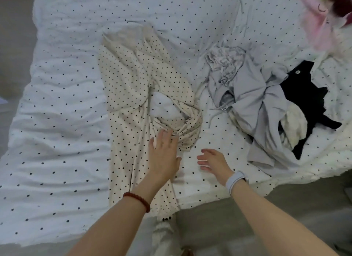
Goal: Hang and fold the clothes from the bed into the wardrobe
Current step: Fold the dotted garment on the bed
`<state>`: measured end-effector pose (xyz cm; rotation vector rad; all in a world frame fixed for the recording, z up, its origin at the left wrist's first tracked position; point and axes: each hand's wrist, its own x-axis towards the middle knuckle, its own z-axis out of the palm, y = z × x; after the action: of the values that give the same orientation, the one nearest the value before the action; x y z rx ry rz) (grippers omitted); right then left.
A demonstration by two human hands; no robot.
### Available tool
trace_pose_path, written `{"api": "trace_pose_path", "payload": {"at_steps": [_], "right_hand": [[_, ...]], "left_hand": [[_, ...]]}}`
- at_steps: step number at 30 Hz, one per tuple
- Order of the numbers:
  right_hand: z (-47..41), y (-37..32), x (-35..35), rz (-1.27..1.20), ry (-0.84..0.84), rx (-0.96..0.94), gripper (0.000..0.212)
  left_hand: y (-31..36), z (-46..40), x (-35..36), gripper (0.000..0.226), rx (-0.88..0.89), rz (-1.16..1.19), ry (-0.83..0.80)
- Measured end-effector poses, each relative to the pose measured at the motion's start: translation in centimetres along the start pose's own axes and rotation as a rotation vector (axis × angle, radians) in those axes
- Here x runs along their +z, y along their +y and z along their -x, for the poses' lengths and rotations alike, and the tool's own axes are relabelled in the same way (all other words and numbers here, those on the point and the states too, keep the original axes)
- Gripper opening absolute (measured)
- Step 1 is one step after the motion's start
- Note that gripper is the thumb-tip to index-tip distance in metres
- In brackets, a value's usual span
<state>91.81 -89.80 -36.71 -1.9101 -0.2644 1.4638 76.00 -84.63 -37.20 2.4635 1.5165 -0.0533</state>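
Observation:
A cream polka-dot garment (129, 80) lies spread lengthwise on the bed, its right side bunched into twisted folds. My left hand (164, 152) rests flat on it, fingers straight, just below the bunched part. Beside it, my right hand (211, 162) hovers over the bedsheet with fingers relaxed and holds nothing. To the right lies a heap of clothes: a grey garment (253, 95) with drawstrings, a black garment (302, 95) and a small white piece (293, 122).
The bed (57, 122) has a white sheet with black dots; its near edge runs by my arms. Pink fabric (316, 21) shows at the top right corner. Beige floor lies to the left and below.

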Motion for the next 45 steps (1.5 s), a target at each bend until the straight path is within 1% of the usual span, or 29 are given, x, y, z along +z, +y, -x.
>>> {"api": "trace_pose_path", "payload": {"at_steps": [1,2,3,5,7,9,10,11,13,14,17,19,21,22,23,25,26,28,30,31,32,33,34,35,37,39,41,43,45], "right_hand": [[-1.5,-0.8,0.3,-0.039,0.007,0.03,0.03],[-2.0,-1.3,0.6,-0.08,0.009,0.06,0.031],[-3.4,-2.2,0.8,-0.112,0.008,0.094,0.03],[-5.8,-3.8,1.7,-0.13,-0.025,0.145,0.025],[-7.3,-4.9,2.3,-0.145,-0.053,0.168,0.031],[-8.4,-5.3,2.5,-0.24,-0.117,0.189,0.036],[-8.7,-5.5,2.4,-0.303,-0.144,0.202,0.035],[-8.5,-5.7,2.4,-0.351,-0.174,0.202,0.029],[-7.9,-5.8,1.9,-0.331,-0.205,0.149,0.014],[-7.3,-5.9,1.4,-0.245,-0.18,0.058,0.01],[-4.6,-5.5,-0.7,0.147,-0.062,-0.297,0.014],[-2.4,-4.6,-2.9,0.257,-0.108,-0.371,0.006],[-0.6,-3.2,-5.4,0.417,-0.21,-0.448,0.028],[-0.1,-2.6,-6.3,0.574,-0.259,-0.504,0.039],[0.6,-2.0,-7.7,0.771,-0.297,-0.585,0.046],[1.7,-1.3,-9.5,1.136,-0.335,-0.737,0.051],[2.3,-1.1,-10.2,1.234,-0.366,-0.786,0.051],[3.7,-0.3,-12.2,1.299,-0.467,-0.83,0.045],[4.5,0.9,-14.2,1.235,-0.529,-0.765,0.036],[4.5,1.4,-14.9,1.154,-0.498,-0.702,0.033],[4.1,1.8,-15.5,1.035,-0.425,-0.629,0.029],[3.5,1.9,-15.8,0.898,-0.346,-0.557,0.026],[2.8,2.0,-15.8,0.758,-0.294,-0.499,0.023],[2.3,1.9,-15.5,0.655,-0.287,-0.46,0.025],[1.4,1.5,-14.3,0.557,-0.375,-0.449,0.037],[1.5,1.0,-12.5,0.494,-0.471,-0.441,0.049],[1.6,1.3,-10.9,0.443,-0.514,-0.421,0.048],[1.7,1.8,-10.0,0.372,-0.46,-0.368,0.04],[1.3,2.1,-9.9,0.25,-0.375,-0.243,0.035]], "left_hand": [[-0.3,-1.4,0.6,0.067,0.012,-0.096,-0.041],[-0.6,-2.0,1.0,0.063,0.032,-0.141,-0.039],[-1.0,-3.3,1.6,0.051,0.044,-0.148,-0.019],[-1.4,-5.5,1.7,0.031,0.106,-0.054,0.07],[-1.0,-5.6,0.5,0.021,0.116,0.271,-0.049],[-0.3,-4.6,-0.2,0.022,0.077,0.649,-0.237],[0.0,-4.0,0.1,0.021,0.034,0.788,-0.285],[0.3,-3.3,-0.2,0.018,-0.025,0.918,-0.302],[0.7,-2.3,0.5,0.017,-0.2,1.109,-0.358],[0.9,-2.0,0.7,0.017,-0.261,1.16,-0.405],[2.0,-1.0,0.9,0.017,-0.394,1.309,-0.61],[3.8,-0.3,0.5,0.017,-0.549,1.456,-0.656],[6.3,0.3,0.2,0.013,-0.721,1.657,-0.491],[7.2,0.3,0.0,0.015,-0.794,1.766,-0.383],[8.5,0.3,-0.3,0.022,-0.839,1.886,-0.27],[9.9,-0.4,-0.7,0.034,-0.823,2.072,-0.125],[10.4,-0.8,-1.0,0.039,-0.795,2.077,-0.113],[12.3,-1.4,-1.0,0.047,-0.733,1.926,-0.156],[14.2,-1.5,-0.7,0.048,-0.753,1.739,-0.134],[14.7,-1.5,-0.5,0.044,-0.794,1.714,-0.101],[14.9,-1.4,-0.4,0.039,-0.829,1.772,-0.079],[14.8,-1.1,-0.2,0.036,-0.87,1.89,-0.056],[14.8,-0.9,-0.3,0.032,-0.907,2.018,-0.033],[14.6,-0.6,-0.3,0.03,-0.941,2.096,-0.011],[14.4,-0.1,-0.1,0.023,-0.941,2.113,0.004],[14.6,0.2,-0.2,0.015,-0.871,2.054,-0.013],[14.6,0.4,-0.4,0.008,-0.845,1.975,-0.031],[14.2,0.6,-0.5,0.005,-0.885,1.959,0.021],[13.7,0.9,-0.4,0.006,-0.969,2.092,0.082]]}}
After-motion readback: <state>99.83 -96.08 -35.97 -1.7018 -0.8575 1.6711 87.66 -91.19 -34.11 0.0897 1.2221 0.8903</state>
